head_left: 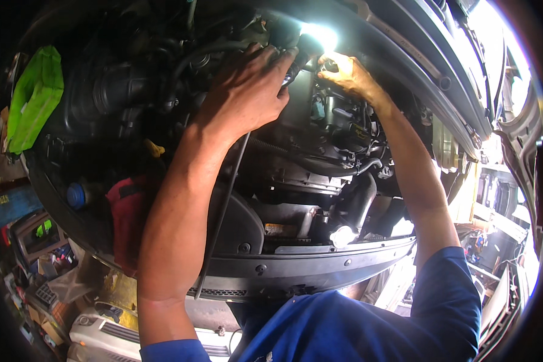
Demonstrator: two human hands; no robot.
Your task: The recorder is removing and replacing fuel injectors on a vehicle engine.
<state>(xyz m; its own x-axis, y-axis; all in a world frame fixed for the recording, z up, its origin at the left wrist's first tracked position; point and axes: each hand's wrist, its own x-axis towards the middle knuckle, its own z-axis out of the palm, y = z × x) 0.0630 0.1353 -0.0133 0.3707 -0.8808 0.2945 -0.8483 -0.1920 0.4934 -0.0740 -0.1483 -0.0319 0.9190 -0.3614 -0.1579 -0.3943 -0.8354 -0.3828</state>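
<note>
The left hand (252,85) curls over a dark part (292,73), the right hand (351,75) half-closed beyond it; what either grips, I cannot tell.

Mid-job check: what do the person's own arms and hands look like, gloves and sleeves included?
The left hand and right hand are both bare, without gloves. The left sleeve and right sleeve are short and blue, leaving the forearms uncovered. Nothing worn shows between hand and sleeve.
</note>
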